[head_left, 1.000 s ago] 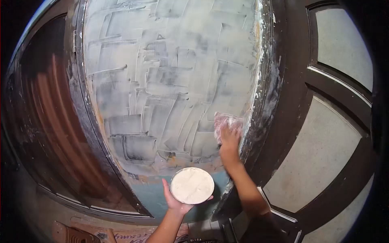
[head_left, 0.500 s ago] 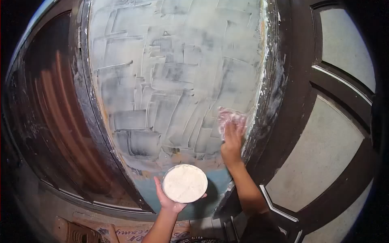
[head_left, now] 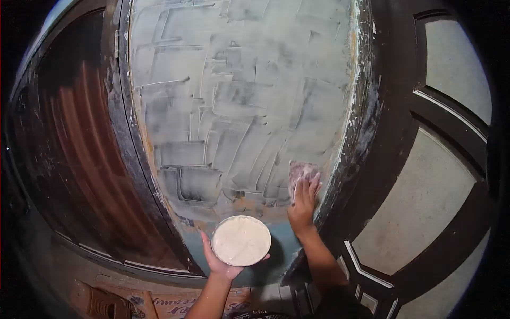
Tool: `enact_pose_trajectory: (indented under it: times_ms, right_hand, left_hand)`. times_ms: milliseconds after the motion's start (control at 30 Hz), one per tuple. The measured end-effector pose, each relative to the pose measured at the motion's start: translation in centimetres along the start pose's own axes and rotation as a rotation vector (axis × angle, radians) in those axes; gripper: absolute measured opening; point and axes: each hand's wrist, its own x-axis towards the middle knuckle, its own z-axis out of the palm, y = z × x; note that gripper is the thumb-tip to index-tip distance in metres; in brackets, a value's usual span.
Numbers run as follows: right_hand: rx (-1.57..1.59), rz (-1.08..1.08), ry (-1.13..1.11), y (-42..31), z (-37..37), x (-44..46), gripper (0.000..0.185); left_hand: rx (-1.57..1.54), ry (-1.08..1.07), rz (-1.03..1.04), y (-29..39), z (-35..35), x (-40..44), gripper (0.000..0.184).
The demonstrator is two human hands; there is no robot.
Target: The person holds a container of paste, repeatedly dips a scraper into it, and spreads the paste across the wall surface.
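Note:
My left hand [head_left: 226, 267] holds a round tub [head_left: 241, 241] from below, its thumb at the left rim and fingertips showing at the right. Pale, creamy paste fills the tub nearly to its rim. My right hand [head_left: 303, 208] presses a reddish, paste-smeared pad or cloth [head_left: 304, 175] flat against the wall [head_left: 249, 106], near its lower right edge. Whitish-grey paste with overlapping flat strokes and ridges covers most of the wall. Below the coating, a bluish-green strip [head_left: 276, 234] shows.
A dark-framed door or window with reddish-brown curtain-like folds [head_left: 93, 159] stands at the left. On the right is a dark frame with pale panels [head_left: 422, 196]. Printed cardboard [head_left: 175, 303] and a brown object [head_left: 101, 304] lie at the lower left.
My right hand and the pad have moved down the wall. The tub has shifted slightly left in view, still in my left hand. The wall sits farther right in view.

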Motion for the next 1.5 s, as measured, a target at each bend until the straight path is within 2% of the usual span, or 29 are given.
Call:
enact_pose_trajectory:
  times_ms: [67,133,167,200,367,400,533,633,667,733,800,833,933,1000,1067,1400,1467,1500]
  right_hand:
    - [-0.033,0.037,-0.041,0.9,0.7,3.8,0.073]
    - [-0.069,0.075,-0.075,0.7,1.6,4.2,0.074]
    - [-0.105,0.070,-0.164,0.5,2.9,3.1,0.072]
    - [-0.141,0.063,-0.254,0.3,4.4,1.7,0.069]
    - [-0.096,0.041,-0.301,-2.7,9.5,-9.0,0.061]
    - [-0.103,0.033,-0.336,-3.5,9.9,-10.8,0.060]
    - [0.009,0.189,-0.353,-7.7,7.3,-14.0,0.064]
    - [0.438,0.495,-0.235,-12.2,0.8,-10.9,0.068]
    - [0.644,0.776,-0.157,-13.7,-0.8,-10.1,0.052]
    - [0.871,1.048,-0.165,-14.2,-3.7,-9.5,0.036]
    - [1.011,1.050,-0.089,-16.6,-6.4,-7.0,0.027]
    - [1.003,1.070,-0.144,-17.4,-7.5,-6.6,0.027]
    - [0.980,1.028,-0.118,-20.0,-8.9,-6.3,0.028]
    - [0.907,1.036,-0.160,-21.7,-10.0,-5.6,0.031]
    - [0.912,1.018,-0.159,-22.8,-10.3,-5.6,0.032]
    - [0.859,0.929,-0.232,-26.2,-10.7,-5.8,0.032]
    - [0.597,0.799,-0.392,-26.7,-10.6,-5.7,0.032]
    - [0.633,0.645,-0.355,-26.6,-9.9,-5.7,0.035]
  left_hand:
    - [-0.163,-0.074,-0.017,0.4,0.4,-0.3,0.106]
    - [-0.149,-0.070,-0.018,1.0,0.2,-0.7,0.106]
    - [-0.140,-0.065,-0.017,1.2,0.2,-0.9,0.105]
    - [0.116,0.021,0.021,1.5,0.7,-1.3,0.106]
    - [-0.044,0.001,-0.044,3.5,-1.2,-2.9,0.106]
    - [0.079,0.055,-0.037,4.0,-0.5,-3.5,0.106]
    - [0.048,0.070,-0.056,5.9,-1.0,-5.2,0.106]
    - [0.045,0.098,-0.045,7.2,-0.8,-6.7,0.100]
    - [0.061,0.118,-0.055,7.6,-0.9,-7.1,0.098]
    - [-0.017,0.072,-0.094,8.2,-0.9,-7.9,0.098]
    - [0.053,0.151,-0.071,8.3,-1.3,-8.5,0.099]
    - [0.129,0.221,-0.042,8.3,-1.4,-8.7,0.100]
    - [-0.019,0.156,-0.146,8.8,-0.7,-9.9,0.101]
    - [0.030,0.146,-0.148,9.0,-0.8,-10.6,0.101]
    - [-0.023,0.045,-0.204,9.4,-1.1,-11.0,0.102]
    - [0.000,0.151,-0.207,10.9,-0.3,-12.7,0.102]
    - [-0.051,0.059,-0.220,11.1,-0.3,-12.8,0.102]
    - [-0.171,0.018,-0.242,11.3,-0.2,-12.9,0.102]
